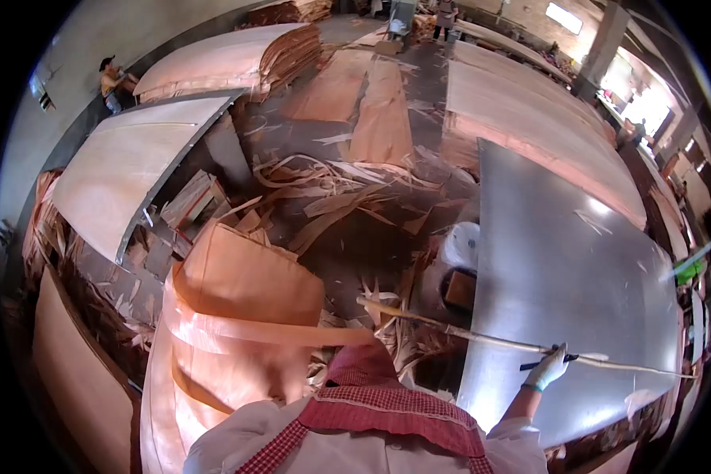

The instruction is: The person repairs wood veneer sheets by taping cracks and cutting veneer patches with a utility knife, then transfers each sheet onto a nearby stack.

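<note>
Metal worktop (565,268) in a wood workshop, right hand (551,370) closed on a long stick (442,325)

Smooth and grey, the worktop fills the right side of the view, shining where light strikes it. Beyond is a large room, its dark floor (344,257) littered with thin wood strips (347,178) — too many to count. Two long orange-tan sheets (383,114) lie side by side on the floor ahead. Three other people are visible, far off: one left (110,83), one top centre (445,17), one right (638,130).

One stick and one narrow dark tool (527,366) are at the right hand. White-gloved, its fingers curl around the stick — which reaches left over the floor and right past the worktop's edge. The tool crosses just beside it. The left hand is out of view; its state cannot be told.
</note>
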Demonstrator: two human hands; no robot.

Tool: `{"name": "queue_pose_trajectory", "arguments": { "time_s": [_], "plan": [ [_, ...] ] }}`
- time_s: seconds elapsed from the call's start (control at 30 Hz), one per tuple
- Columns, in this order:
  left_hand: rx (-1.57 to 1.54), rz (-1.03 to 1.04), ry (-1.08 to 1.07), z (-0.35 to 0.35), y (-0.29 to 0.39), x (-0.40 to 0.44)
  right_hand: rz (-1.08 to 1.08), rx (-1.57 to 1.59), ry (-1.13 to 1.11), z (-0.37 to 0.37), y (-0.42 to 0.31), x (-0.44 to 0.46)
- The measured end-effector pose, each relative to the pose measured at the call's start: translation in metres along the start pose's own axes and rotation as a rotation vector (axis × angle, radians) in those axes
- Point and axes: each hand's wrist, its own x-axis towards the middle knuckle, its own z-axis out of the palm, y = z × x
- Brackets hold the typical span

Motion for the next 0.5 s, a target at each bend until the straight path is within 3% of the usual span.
{"name": "queue_pose_trajectory", "arguments": {
  "time_s": [0.2, 0.33, 0.37, 0.5],
  "plan": [
    [-0.226, -0.109, 0.075, -0.089, 0.061, 0.080, -0.075, 0.051, -0.014, 0.222, 0.012, 0.038],
    [-0.275, -0.014, 0.100, -0.198, 0.133, 0.174, 0.056, 0.034, -0.074, 0.363, 0.004, 0.036],
    [-0.293, -0.009, 0.100, -0.227, 0.147, 0.193, 0.030, -0.078, -0.083, 0.395, 0.018, 0.043],
    [-0.309, 0.012, 0.133, -0.348, 0.202, 0.257, -0.025, 0.005, -0.082, 0.545, 0.063, 0.069]
  ]
}}
